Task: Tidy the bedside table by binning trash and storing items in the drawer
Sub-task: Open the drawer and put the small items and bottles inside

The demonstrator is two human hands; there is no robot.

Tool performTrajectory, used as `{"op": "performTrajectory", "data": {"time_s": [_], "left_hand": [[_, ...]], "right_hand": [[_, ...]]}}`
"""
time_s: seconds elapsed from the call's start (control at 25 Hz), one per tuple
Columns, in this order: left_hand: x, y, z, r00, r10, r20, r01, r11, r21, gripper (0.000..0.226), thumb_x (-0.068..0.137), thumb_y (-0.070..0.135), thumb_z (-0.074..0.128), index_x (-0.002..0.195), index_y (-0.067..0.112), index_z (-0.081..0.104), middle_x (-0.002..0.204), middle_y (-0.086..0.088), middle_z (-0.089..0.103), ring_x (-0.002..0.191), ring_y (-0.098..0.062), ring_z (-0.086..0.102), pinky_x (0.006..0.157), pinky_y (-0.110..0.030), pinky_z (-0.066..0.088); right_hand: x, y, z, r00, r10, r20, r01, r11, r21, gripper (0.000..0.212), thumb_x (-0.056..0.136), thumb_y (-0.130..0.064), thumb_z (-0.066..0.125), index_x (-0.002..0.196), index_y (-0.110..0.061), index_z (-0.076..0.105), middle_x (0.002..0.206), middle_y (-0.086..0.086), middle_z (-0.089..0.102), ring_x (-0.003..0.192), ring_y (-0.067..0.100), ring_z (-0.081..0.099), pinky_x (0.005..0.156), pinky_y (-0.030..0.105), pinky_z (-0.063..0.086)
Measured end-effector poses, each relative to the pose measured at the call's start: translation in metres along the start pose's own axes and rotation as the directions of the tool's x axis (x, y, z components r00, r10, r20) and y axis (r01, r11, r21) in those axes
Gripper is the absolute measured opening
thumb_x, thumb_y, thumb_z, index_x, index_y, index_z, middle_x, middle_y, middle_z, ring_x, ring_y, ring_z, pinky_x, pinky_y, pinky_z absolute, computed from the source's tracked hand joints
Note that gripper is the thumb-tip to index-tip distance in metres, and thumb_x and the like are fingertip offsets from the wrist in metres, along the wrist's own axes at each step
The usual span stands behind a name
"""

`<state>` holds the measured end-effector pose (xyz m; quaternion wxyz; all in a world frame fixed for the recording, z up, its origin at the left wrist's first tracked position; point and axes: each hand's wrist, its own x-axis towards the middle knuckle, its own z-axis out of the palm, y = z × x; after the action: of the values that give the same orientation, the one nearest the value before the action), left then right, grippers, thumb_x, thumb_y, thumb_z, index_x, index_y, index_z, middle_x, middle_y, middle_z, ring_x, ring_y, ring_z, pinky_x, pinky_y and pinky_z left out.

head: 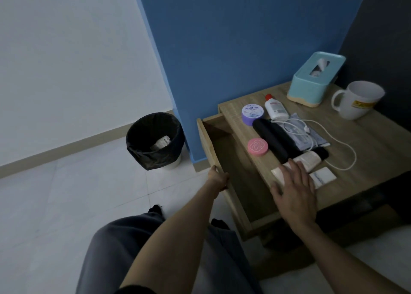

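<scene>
Head view: left hand (219, 178) grips the open drawer (235, 160) front at centre frame; right hand (295, 189) lies spread on a white packet (324, 176). Sweeping carelessly could snag the cable (342, 147).

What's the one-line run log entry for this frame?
drawer: open, looks empty | left hand: grips drawer front | right hand: flat on white packet at table edge | bin: holds trash
</scene>
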<state>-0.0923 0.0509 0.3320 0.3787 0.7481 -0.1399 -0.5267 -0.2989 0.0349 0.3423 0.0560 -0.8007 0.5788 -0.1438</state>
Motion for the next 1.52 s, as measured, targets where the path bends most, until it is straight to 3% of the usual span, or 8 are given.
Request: {"op": "performTrajectory", "data": {"time_s": [0.2,0.48,0.64,0.72,0.84,1.04,1.36,1.52], "left_hand": [[-0.008,-0.023,-0.04,0.985,0.038,-0.168,-0.005,0.981,0.195,0.053,0.09,0.016,0.055,0.139,0.012,0.035,0.131,-0.013,0.053,0.111,-0.029,0.058,0.092,-0.041,0.054],[-0.027,-0.033,-0.075,0.963,0.077,-0.259,-0.006,0.965,0.262,0.048,0.092,0.017,0.054,0.136,0.008,0.037,0.133,-0.013,0.051,0.119,-0.03,0.053,0.1,-0.039,0.047],[-0.042,-0.008,-0.053,0.767,0.507,-0.393,-0.349,0.844,0.408,0.058,0.089,0.019,0.056,0.141,0.017,0.031,0.146,-0.005,0.039,0.132,-0.022,0.04,0.109,-0.041,0.038],[-0.049,0.019,-0.029,0.691,0.655,-0.306,-0.496,0.738,0.457,0.061,0.088,0.018,0.058,0.143,0.02,0.03,0.15,-0.001,0.032,0.138,-0.018,0.034,0.114,-0.039,0.031],[-0.049,0.057,0.018,0.778,0.626,-0.048,-0.556,0.723,0.409,0.056,0.09,0.023,0.057,0.14,0.023,0.033,0.149,0.001,0.034,0.135,-0.016,0.037,0.109,-0.033,0.033],[-0.011,0.085,0.065,0.818,0.514,0.259,-0.536,0.515,0.669,0.032,0.091,0.029,0.047,0.111,0.007,0.057,0.12,-0.015,0.054,0.116,-0.032,0.047,0.098,-0.041,0.041],[0.056,0.056,0.083,0.753,0.596,0.28,-0.498,0.238,0.834,0.043,0.077,0.049,0.032,0.092,0.018,0.058,0.096,-0.007,0.059,0.096,-0.026,0.048,0.091,-0.038,0.043],[0.025,0.068,0.065,0.799,0.543,0.259,-0.521,0.409,0.749,0.032,0.086,0.038,0.045,0.099,0.012,0.059,0.104,-0.013,0.061,0.104,-0.031,0.048,0.095,-0.043,0.042]], "right_hand": [[-0.002,0.0,-0.002,1.0,-0.014,-0.003,0.014,1.0,0.007,0.048,0.082,-0.032,0.061,0.125,-0.012,0.056,0.144,0.013,0.044,0.137,0.03,0.033,0.104,0.05,0.036],[-0.004,-0.004,-0.008,0.999,-0.022,0.027,0.022,0.999,-0.027,0.061,0.08,-0.045,0.03,0.121,-0.011,0.059,0.138,0.016,0.051,0.131,0.032,0.043,0.098,0.05,0.041],[-0.001,-0.005,-0.01,0.999,-0.037,-0.005,0.037,0.999,0.027,0.06,0.078,-0.045,0.033,0.116,-0.008,0.063,0.131,0.018,0.057,0.121,0.035,0.052,0.09,0.05,0.047],[0.009,-0.008,-0.017,0.994,0.025,-0.106,-0.01,0.99,0.141,0.05,0.079,-0.038,0.047,0.113,-0.004,0.062,0.125,0.018,0.058,0.115,0.033,0.052,0.087,0.049,0.048],[0.039,-0.011,-0.028,0.974,0.083,-0.213,-0.035,0.974,0.222,0.044,0.072,-0.016,0.072,0.112,0.001,0.061,0.116,0.024,0.059,0.109,0.035,0.049,0.084,0.052,0.047],[0.1,-0.023,-0.029,0.983,0.171,0.073,-0.172,0.985,0.009,0.058,0.078,-0.035,0.067,0.125,-0.006,0.05,0.124,0.021,0.055,0.117,0.035,0.049,0.093,0.043,0.042],[0.131,-0.023,-0.01,0.93,0.268,0.251,-0.289,0.956,0.046,0.072,0.071,-0.035,0.073,0.127,-0.002,0.042,0.125,0.025,0.052,0.112,0.037,0.052,0.085,0.04,0.046],[0.129,-0.03,-0.02,0.924,0.285,0.256,-0.333,0.927,0.17,0.073,0.063,-0.037,0.078,0.12,0.003,0.054,0.114,0.027,0.058,0.106,0.038,0.054,0.08,0.037,0.044]]}}
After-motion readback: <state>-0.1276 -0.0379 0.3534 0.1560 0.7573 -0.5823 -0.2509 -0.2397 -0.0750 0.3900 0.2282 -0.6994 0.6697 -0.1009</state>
